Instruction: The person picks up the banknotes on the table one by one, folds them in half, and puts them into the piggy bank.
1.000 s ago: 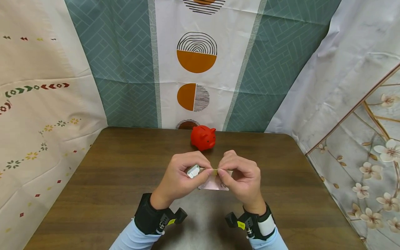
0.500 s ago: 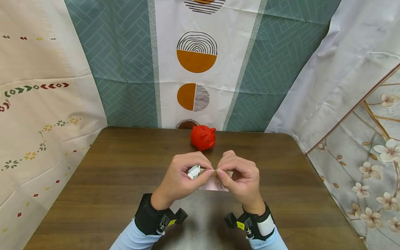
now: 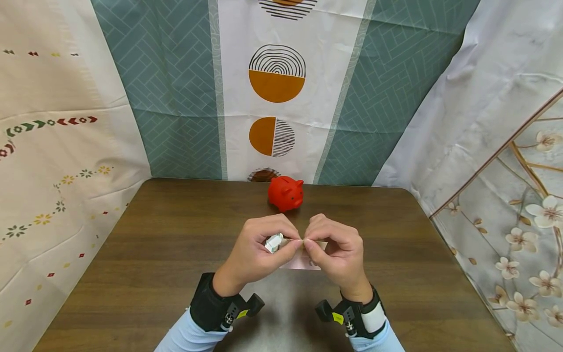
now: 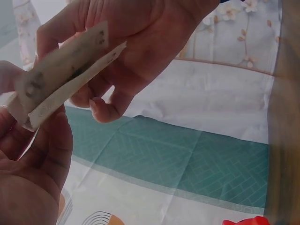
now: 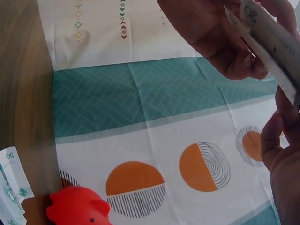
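In the head view, my left hand [image 3: 261, 252] and right hand [image 3: 338, 249] meet above the middle of the table. Between their thumbs and fingers they pinch a pinkish banknote [image 3: 301, 263]. Folded lengthwise, the note [image 4: 65, 68] shows two leaves slightly apart in the left wrist view. A corner marked 50 shows on the banknote [image 5: 253, 16] in the right wrist view. A creased green-and-white banknote [image 3: 273, 242] appears through the gap of my left hand; the right wrist view has this green note [image 5: 14, 187] lying on the table. Fingers hide part of the held note.
A red piggy bank [image 3: 286, 194] stands near the table's far edge, just beyond my hands. The brown wooden table [image 3: 176, 244] is bordered by a patterned green-and-white cloth [image 3: 180, 98] behind and light printed cloths at both sides.
Both hands keep their pinch on the pinkish banknote. The right hand has shifted slightly left, closer to the left hand; the left hand moved only a little.
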Motion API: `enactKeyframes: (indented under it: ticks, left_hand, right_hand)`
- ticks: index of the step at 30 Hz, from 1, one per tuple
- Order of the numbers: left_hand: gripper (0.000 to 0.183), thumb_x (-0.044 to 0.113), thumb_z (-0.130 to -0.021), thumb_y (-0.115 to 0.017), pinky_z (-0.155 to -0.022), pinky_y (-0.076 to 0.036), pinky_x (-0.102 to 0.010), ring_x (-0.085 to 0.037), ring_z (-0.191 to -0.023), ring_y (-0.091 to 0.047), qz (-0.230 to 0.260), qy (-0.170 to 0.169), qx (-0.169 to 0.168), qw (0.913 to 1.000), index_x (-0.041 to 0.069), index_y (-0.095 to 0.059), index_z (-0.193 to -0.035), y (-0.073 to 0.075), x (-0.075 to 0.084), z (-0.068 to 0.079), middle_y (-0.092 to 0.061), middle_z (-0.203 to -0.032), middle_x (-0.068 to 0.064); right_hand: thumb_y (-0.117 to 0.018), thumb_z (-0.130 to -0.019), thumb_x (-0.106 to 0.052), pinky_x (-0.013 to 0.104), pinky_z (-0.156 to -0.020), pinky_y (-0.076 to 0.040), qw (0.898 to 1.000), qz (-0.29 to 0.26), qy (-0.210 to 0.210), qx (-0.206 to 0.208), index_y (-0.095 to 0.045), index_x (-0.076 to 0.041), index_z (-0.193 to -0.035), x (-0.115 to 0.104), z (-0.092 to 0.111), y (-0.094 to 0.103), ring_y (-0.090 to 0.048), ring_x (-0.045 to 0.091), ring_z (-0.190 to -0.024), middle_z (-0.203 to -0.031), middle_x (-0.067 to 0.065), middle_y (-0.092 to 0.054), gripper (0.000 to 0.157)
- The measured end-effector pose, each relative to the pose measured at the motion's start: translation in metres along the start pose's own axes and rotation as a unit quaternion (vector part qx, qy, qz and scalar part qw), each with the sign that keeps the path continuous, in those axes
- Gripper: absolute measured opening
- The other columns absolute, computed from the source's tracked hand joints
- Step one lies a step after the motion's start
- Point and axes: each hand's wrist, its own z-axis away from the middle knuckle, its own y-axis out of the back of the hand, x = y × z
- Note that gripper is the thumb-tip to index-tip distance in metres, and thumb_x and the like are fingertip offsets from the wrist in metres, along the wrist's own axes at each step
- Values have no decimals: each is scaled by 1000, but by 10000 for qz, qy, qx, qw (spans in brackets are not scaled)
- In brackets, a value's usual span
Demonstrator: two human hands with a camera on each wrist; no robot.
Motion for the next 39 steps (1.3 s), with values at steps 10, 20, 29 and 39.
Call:
enactKeyframes:
  ticks: [10,20,29,39]
  left_hand:
    - [11,-9,-77,-64,-60,-50,-32,-15,-68,-56,-61,-31,0,10000,2,-64,-80,-1,2,0,-60,-74,-4]
    - [4,-2,-83,-63,-59,-51,-31,-16,-68,-57,-4,20,150,9999,0,-64,-80,-1,-1,2,-62,-75,-6]
    - [9,-7,-78,-61,-57,-50,-30,-15,-68,-57,-93,154,257,9995,1,-64,-80,2,0,2,-60,-74,-4]
    - [11,-12,-77,-59,-61,-52,-31,-18,-69,-56,197,216,308,9991,-2,-63,-81,5,0,3,-60,-76,-8]
  right_hand:
    - [-63,-88,-6,32,-61,-40,9999,100,-33,16,-64,0,-81,-3,-2,-1,-49,18,-61,-67,6,-57,10]
    - [-64,-87,-4,33,-63,-38,9999,85,-27,110,-63,2,-77,-5,-4,2,-50,18,-60,-66,7,-58,11]
    - [-65,-87,-5,33,-63,-39,9997,27,-127,210,-63,3,-79,-2,0,5,-49,19,-61,-67,8,-58,11]
    - [-64,-87,-5,32,-62,-40,9994,-33,-240,253,-62,4,-80,-1,2,7,-49,20,-62,-69,9,-57,12]
